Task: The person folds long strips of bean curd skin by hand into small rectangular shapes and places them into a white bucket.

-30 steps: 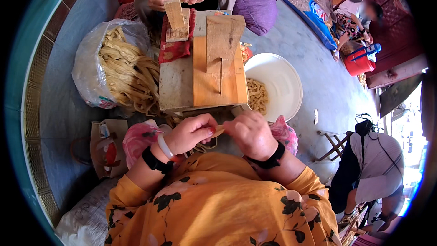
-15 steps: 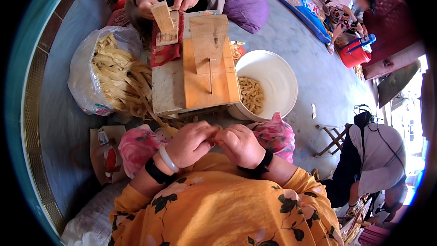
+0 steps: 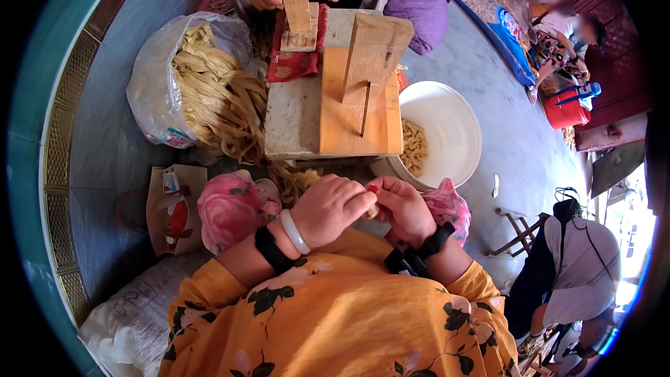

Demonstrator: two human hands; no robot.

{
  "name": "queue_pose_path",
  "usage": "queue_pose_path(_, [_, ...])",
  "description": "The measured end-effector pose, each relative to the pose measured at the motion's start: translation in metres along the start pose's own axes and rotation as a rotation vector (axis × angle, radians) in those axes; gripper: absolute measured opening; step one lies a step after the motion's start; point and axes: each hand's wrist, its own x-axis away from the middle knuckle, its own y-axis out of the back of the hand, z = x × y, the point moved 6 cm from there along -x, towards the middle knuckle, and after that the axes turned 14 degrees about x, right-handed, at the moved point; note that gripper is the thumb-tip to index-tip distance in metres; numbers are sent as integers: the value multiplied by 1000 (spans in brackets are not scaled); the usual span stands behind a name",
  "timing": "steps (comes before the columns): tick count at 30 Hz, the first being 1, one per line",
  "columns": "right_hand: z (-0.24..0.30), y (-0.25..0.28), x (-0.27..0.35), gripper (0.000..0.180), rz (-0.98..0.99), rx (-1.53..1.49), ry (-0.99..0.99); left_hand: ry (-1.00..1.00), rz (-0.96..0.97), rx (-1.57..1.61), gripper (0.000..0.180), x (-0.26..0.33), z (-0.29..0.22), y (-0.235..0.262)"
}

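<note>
Tan strip (image 3: 370, 213), mostly hidden between left hand (image 3: 333, 208) and right hand (image 3: 405, 213), their grip clamped on it.

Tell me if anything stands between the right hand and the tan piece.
Nothing visible does: the right hand is right at the tan piece, with the left hand against its other side.

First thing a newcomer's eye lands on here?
Likely the bright orange floral top across the lower middle, with the left hand and right hand meeting just above it at a small tan piece. Next, the white tub right of the wooden board, and the clear plastic bag of tan strips at upper left.
</note>
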Motion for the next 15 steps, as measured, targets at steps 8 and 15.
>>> queue_pose_path(8, [54, -21, 24, 34, -568, 1238, 824, 714, -174, 1495, 18, 25, 45, -30])
queue_pose_path(15, [62, -39, 33, 20, -366, 1283, 880, 490, -240, 1136, 17, 26, 45, -13])
